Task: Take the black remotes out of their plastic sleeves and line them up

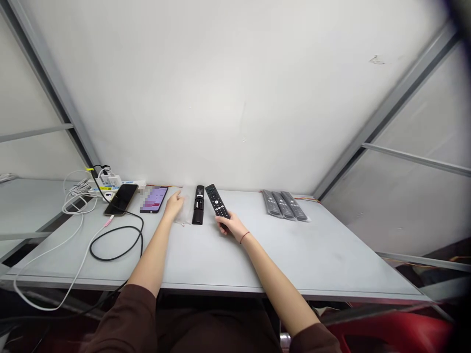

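Observation:
A black remote control (217, 198) is in my right hand (230, 224), buttons facing up. My fingers wrap round its lower end, and its upper end is raised toward the wall. Just left of it a second remote (199, 215) lies on its face, its battery compartment uncovered. My left hand (174, 203) rests at the left edge of a clear plastic bag (187, 210), with the index finger stretched out and the other fingers partly hidden. No firm grip on the bag shows.
Several remotes in clear sleeves (283, 205) lie side by side at the right back of the grey table (294, 264). On the left are a lit phone (154, 199), a dark phone (121, 199), a power strip (128, 184) and a looped black cable (116, 258). A white wall stands behind.

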The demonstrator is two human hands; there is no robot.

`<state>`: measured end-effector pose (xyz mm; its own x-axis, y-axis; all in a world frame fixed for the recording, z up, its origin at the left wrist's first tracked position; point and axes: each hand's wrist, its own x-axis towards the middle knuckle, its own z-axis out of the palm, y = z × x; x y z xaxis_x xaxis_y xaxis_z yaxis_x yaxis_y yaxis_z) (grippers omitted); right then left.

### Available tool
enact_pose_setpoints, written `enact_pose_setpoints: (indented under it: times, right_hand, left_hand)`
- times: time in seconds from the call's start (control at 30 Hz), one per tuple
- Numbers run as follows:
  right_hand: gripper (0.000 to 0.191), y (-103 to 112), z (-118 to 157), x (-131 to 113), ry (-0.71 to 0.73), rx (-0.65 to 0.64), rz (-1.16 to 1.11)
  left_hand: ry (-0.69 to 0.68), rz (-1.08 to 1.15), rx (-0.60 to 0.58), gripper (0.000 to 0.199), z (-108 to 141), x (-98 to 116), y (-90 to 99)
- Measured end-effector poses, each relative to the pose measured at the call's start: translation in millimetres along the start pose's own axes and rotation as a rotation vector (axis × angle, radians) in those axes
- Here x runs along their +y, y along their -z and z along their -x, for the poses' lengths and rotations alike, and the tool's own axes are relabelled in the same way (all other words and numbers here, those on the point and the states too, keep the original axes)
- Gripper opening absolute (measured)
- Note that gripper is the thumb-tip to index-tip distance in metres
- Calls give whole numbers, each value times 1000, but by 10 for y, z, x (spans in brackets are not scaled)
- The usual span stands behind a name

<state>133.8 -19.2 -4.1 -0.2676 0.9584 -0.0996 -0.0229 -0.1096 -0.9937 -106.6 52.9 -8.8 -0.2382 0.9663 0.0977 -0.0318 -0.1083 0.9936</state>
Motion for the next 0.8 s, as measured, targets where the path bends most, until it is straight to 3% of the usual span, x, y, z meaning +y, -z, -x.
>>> enact_pose_setpoints:
  times: [0.13,0.3,0.8]
  right_hand:
    - [25,-4,6,-12,3,-10,5]
    - [24,-8,9,-16,-1,-11,18]
    - [24,9,-19,29,0,-21,31]
  left_hand:
    - [50,-243,41,38,36,13,-38]
    - [-18,-495,37,30,82,16,-106]
    - [-42,-560,64,31,175,26,-197]
